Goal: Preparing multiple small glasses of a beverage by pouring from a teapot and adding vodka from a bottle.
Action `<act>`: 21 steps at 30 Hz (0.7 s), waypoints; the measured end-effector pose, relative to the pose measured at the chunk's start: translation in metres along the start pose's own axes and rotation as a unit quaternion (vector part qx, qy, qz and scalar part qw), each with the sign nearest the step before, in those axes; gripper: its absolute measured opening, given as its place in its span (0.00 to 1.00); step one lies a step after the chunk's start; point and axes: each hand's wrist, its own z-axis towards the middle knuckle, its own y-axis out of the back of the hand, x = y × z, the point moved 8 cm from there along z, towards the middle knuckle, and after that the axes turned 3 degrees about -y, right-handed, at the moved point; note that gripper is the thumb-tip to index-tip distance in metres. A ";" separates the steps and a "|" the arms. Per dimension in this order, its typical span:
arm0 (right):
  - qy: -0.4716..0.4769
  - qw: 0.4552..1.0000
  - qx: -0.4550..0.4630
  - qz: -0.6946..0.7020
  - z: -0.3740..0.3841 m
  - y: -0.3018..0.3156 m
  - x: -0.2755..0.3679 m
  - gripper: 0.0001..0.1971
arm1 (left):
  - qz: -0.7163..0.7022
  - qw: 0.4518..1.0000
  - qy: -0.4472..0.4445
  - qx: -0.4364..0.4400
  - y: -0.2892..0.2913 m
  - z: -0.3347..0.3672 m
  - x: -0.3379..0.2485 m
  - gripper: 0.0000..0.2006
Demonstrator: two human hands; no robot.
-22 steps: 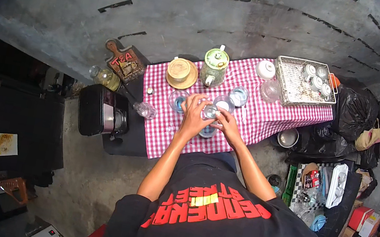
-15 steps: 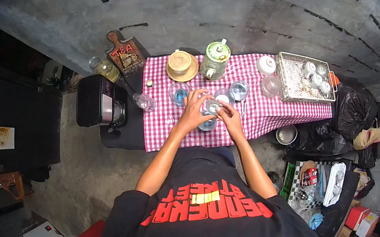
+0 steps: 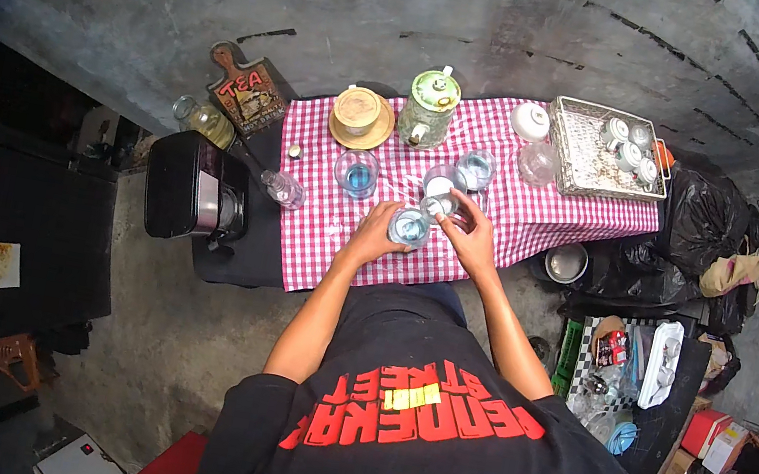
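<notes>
My left hand (image 3: 373,238) is closed around the side of a glass (image 3: 408,229) with pale bluish liquid, at the front of the checked cloth. Beside it, my right hand (image 3: 472,241) pinches a small clear glass (image 3: 433,208), close to the rim of the left-hand glass. Behind the right fingers stands a glass with white contents (image 3: 441,184). Farther back on the right is another clear glass (image 3: 475,170). To the left, a glass with blue liquid (image 3: 356,175) stands apart from both hands.
Along the back are a green-lidded glass dispenser (image 3: 430,109) and a lidded wooden container (image 3: 358,111). A wicker tray (image 3: 566,158) holding several cups sits right. At left are a black appliance (image 3: 180,187), a clear bottle (image 3: 282,188) and a wooden sign (image 3: 248,92).
My left hand has left the small glass and moved down to the glass with bluish liquid. My right hand keeps the small glass, now slightly higher and to the right.
</notes>
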 end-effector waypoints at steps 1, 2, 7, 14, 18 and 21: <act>0.010 1.000 -0.001 -0.016 -0.001 0.001 0.005 0.26 | -0.001 1.000 0.000 0.001 -0.002 0.000 0.001 0.47; 0.019 0.999 -0.002 -0.032 -0.002 0.001 0.008 0.26 | 0.002 1.000 0.001 -0.002 -0.003 -0.001 0.003 0.47; 0.047 0.996 -0.005 -0.076 -0.006 0.001 0.015 0.27 | -0.007 1.000 0.001 0.012 -0.005 -0.003 0.002 0.45; 0.059 0.993 -0.008 -0.107 -0.012 -0.004 0.028 0.28 | -0.005 1.000 0.011 -0.005 -0.005 -0.004 0.004 0.42; 0.061 0.990 -0.014 -0.128 -0.013 -0.003 0.027 0.28 | 0.001 1.000 0.015 -0.004 -0.005 -0.003 0.002 0.41; 0.073 0.989 -0.014 -0.128 -0.013 -0.006 0.029 0.28 | -0.003 1.000 0.011 -0.005 -0.004 -0.004 0.001 0.40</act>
